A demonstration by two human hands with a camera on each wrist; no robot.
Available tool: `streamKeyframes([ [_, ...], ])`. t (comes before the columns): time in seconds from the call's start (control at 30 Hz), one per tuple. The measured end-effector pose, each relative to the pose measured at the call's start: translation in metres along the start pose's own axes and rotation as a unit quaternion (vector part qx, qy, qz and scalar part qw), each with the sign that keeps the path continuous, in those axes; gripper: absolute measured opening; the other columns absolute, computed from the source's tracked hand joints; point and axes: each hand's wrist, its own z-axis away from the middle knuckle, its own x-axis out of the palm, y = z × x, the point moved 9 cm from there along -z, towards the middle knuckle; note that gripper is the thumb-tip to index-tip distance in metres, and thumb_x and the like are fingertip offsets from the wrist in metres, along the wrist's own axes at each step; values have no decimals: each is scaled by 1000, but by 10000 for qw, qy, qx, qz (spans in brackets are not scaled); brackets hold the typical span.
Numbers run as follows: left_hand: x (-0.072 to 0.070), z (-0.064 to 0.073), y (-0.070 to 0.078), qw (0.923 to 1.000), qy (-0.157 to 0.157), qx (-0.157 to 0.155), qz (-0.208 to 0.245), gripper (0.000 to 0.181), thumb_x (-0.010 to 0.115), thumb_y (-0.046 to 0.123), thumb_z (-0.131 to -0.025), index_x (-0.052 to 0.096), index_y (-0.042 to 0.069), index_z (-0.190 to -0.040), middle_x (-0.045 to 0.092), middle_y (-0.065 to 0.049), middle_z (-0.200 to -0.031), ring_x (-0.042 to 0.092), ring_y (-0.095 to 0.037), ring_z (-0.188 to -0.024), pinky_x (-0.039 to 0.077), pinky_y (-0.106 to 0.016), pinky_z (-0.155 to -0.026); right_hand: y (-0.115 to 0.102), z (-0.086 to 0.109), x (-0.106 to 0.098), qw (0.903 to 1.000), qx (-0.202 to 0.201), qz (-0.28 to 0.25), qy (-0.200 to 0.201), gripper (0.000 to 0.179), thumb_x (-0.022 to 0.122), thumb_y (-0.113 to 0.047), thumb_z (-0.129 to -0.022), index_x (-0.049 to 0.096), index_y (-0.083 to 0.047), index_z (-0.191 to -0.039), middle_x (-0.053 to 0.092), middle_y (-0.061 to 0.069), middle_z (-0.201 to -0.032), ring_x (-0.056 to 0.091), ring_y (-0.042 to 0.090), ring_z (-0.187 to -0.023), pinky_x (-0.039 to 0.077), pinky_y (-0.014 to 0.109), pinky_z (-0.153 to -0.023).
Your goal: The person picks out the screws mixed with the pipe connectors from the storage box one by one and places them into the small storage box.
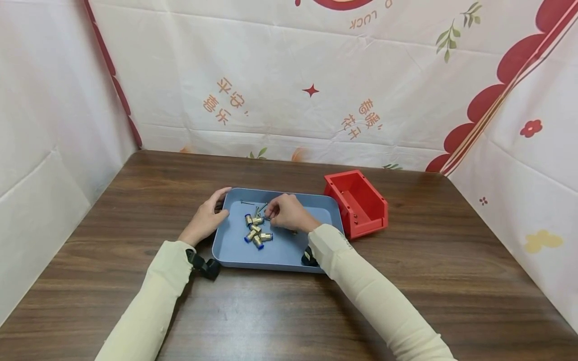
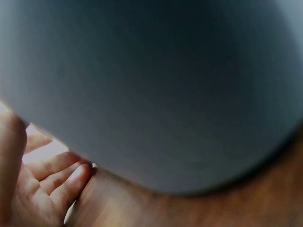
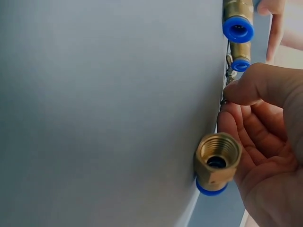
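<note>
In the head view a blue-grey tray (image 1: 244, 258) holds several brass push-in fittings (image 1: 257, 240) with blue collars and several thin screws (image 1: 247, 202). My right hand (image 1: 289, 213) is over the middle of the tray. Its thumb and index finger pinch a small screw (image 3: 224, 100), mostly hidden by the fingertips. One brass fitting (image 3: 218, 163) lies near that hand in the right wrist view. At the tray's left edge, my left hand (image 1: 207, 218) rests with relaxed fingers (image 2: 61, 177) against the outer wall and its thumb by the rim.
A red open-front bin (image 1: 358, 200) stands against the tray's right side, with a few small pieces inside. Brown wooden table (image 1: 266, 311) surrounds both. A printed white cloth (image 1: 280, 75) hangs behind the table and along both sides.
</note>
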Motion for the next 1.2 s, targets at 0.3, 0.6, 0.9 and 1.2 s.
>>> streamKeyframes([
  [0.3, 1, 1, 1, 10000, 63, 49, 5, 60, 44, 11, -93, 28, 15, -150, 37, -20, -147, 43, -38, -130, 37, -55, -104, 1, 2, -3, 9998, 56, -214, 6, 11, 71, 1, -76, 72, -5, -86, 65, 5, -80, 55, 11, -70, 48, 18, -62],
  [0.6, 0, 0, 1, 10000, 50, 71, 18, 60, 44, 11, -93, 28, 16, -151, 36, -20, -148, 42, -38, -131, 36, -55, -104, -1, 5, -11, 9996, 48, -273, 95, 12, 71, 0, -77, 73, -5, -88, 68, 5, -83, 57, 13, -71, 52, 20, -66],
  [0.9, 1, 1, 1, 9999, 61, 63, -60, 60, 44, 12, -93, 28, 16, -150, 36, -21, -147, 42, -38, -130, 36, -55, -104, 3, 9, -20, 9993, -40, -312, 210, 10, 70, -2, -79, 73, -5, -87, 69, 5, -83, 58, 13, -70, 53, 21, -67],
  [1.2, 1, 1, 0, 9999, 63, 17, -84, 60, 44, 12, -93, 27, 15, -151, 37, -21, -147, 42, -38, -130, 36, -55, -104, 9, 18, -33, 9992, -2, -240, 305, 10, 71, -3, -78, 73, -5, -87, 70, 6, -82, 59, 13, -70, 54, 22, -68],
])
